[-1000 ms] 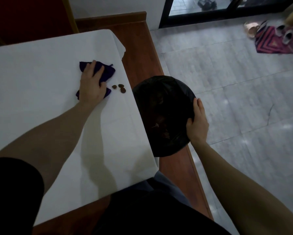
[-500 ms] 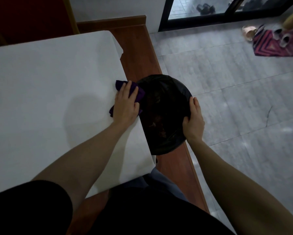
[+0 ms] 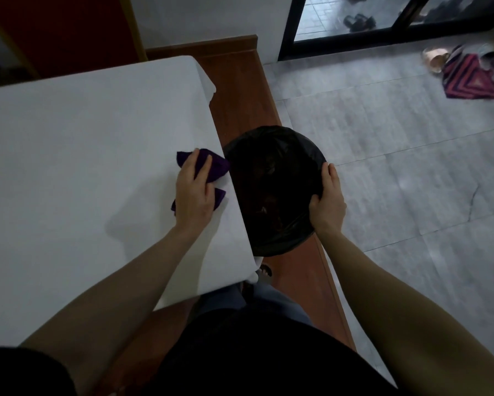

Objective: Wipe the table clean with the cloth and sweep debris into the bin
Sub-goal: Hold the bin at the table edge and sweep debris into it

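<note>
At frame centre: one purple cloth (image 3: 211,167), one black-lined bin (image 3: 274,190), one white-covered table (image 3: 82,167), two hands. Left hand (image 3: 194,192) flat on cloth, fingers nearly straight, pressing it down at table's right edge, just beside bin. Right hand (image 3: 327,200) curled over bin's right rim, thumb inside, gripping. No writing legible anywhere.

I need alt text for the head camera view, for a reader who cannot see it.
A person's left hand presses a purple cloth at the right edge of a white table, beside a black-lined bin whose rim the right hand grips. Grey tiled floor lies beyond.
</note>
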